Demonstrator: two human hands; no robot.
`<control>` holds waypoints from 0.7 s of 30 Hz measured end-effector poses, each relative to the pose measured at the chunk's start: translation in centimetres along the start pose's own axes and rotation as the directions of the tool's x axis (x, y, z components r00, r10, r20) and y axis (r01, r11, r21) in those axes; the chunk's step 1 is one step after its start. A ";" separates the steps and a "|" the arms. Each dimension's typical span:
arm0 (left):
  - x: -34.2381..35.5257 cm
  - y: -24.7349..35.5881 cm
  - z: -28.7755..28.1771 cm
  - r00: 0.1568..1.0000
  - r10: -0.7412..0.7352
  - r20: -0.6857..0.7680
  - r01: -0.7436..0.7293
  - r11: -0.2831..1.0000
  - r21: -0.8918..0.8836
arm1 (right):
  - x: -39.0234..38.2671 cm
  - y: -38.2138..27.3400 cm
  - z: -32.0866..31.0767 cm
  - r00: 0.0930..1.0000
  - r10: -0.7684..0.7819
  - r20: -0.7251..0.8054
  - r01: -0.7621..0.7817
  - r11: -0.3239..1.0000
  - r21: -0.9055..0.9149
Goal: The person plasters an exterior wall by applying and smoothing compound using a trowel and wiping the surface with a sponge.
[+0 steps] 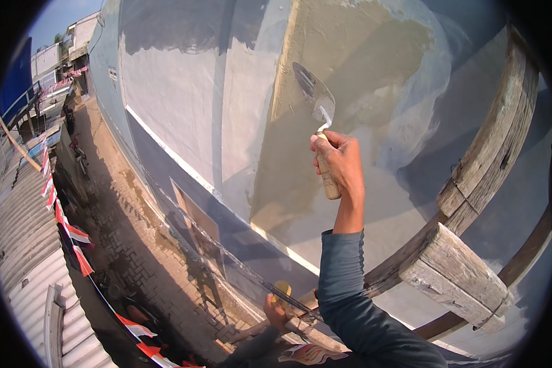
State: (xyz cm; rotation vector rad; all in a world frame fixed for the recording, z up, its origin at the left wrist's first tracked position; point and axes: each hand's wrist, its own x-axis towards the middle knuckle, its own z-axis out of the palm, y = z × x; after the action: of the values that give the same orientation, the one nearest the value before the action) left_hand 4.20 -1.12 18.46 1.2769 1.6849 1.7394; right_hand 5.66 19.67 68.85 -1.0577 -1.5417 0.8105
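Note:
My right hand [338,161] grips the wooden handle of a pointed metal trowel [314,92], raised against a wall patch of wet grey-beige render [343,43]. The blade lies over the patch; whether it touches cannot be told. Pale, drier wall [172,92] borders the patch on the left, with darker grey above it. Low in the view, my left hand [276,313] is closed on a small yellow object [282,289] whose kind I cannot make out, beside dark cables [291,303].
Weathered timber beams [484,141] curve along the right, with a short wooden block [451,276] across them. Far below on the left runs a paved alley [129,233], beside a corrugated roof [30,257] and red-and-white bunting [83,260]. Buildings and a blue tank [15,80] stand at upper left.

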 end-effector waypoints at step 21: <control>-1.5 -3.7 1.3 0.957 -0.266 0.116 0.290 0.885 -0.365 | 1.4 3.9 -2.1 0.984 0.145 0.102 -0.165 0.959 0.229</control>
State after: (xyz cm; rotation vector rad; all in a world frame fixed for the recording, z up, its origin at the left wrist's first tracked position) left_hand 4.86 -0.91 14.35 0.8577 1.3324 1.7204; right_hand 8.51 22.38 66.37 -0.9860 -1.4016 1.1317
